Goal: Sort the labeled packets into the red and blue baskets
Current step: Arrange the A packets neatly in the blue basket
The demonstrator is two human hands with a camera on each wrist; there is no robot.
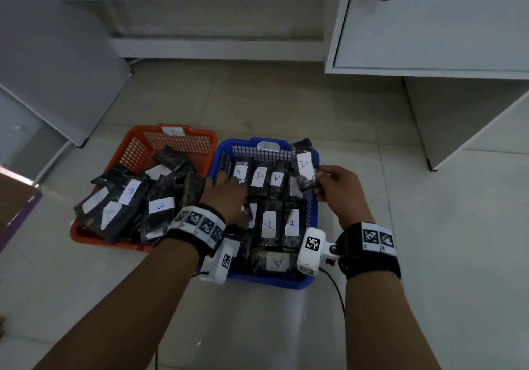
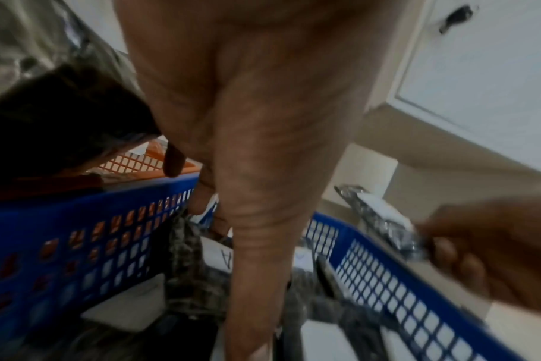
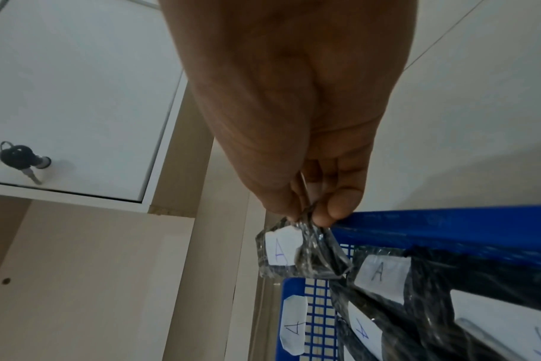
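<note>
Right hand pinches an A packet by its edge over the blue basket far right rim, left hand flat inside, so it may slip outside.

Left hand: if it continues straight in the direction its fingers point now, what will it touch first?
Most likely the A-labelled packets standing at the back of the blue basket; the left hand already reaches low over them, though depth is unclear.

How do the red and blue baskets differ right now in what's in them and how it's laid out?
The red basket holds packets marked B, heaped loosely and overlapping; the blue basket holds packets marked A, set in neater rows. The left hand reaches into the blue one; no hand is in the red. Both are mesh-walled, tagged on the far rim, and stand on the floor.
</note>
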